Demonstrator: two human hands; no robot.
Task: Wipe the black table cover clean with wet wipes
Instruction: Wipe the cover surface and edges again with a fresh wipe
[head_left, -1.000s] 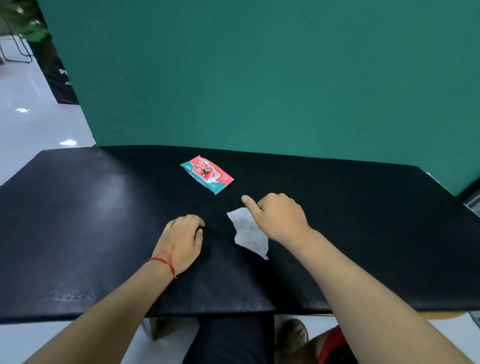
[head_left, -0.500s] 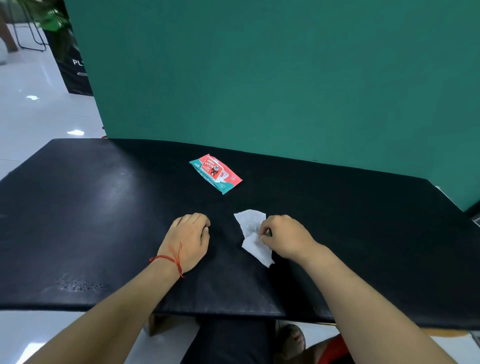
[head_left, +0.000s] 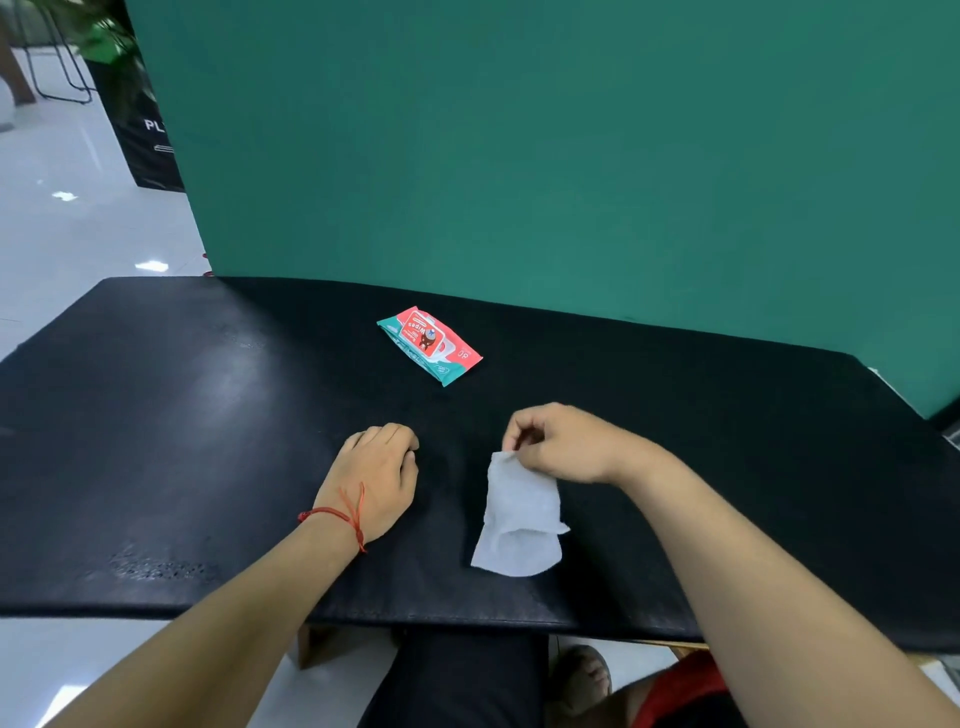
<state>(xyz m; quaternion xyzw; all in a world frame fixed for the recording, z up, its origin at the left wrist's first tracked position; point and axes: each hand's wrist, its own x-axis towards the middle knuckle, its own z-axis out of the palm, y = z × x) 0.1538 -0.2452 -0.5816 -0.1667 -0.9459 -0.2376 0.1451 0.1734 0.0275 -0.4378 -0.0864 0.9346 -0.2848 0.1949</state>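
The green screen (head_left: 519, 156) rises just behind the wipes pack (head_left: 429, 344); the black table cover (head_left: 182, 415) spreads over the worktop beneath the pack and runs out well to both sides of it, with dull smears showing to the pack's left, so most of the wiping probably remains to be done. The right hand (head_left: 561, 444) hovers on the near side of the pack and slightly to its right, thumb and fingertips pinching the top corner of the wet wipe (head_left: 522, 519); the grip looks meant to lift the sheet and shake it open, since the wipe trails down from the pinch toward the near edge, half folded, its lower end lying on the cover. The left hand (head_left: 376, 473) rests on the cover on the near side of the pack and a little to its left, fingers loosely curled and holding nothing; it likely steadies the cover. The pack lies flat and shut, well apart from both hands, out of the wiping path; a red string bracelet (head_left: 343, 514) circles the left wrist.
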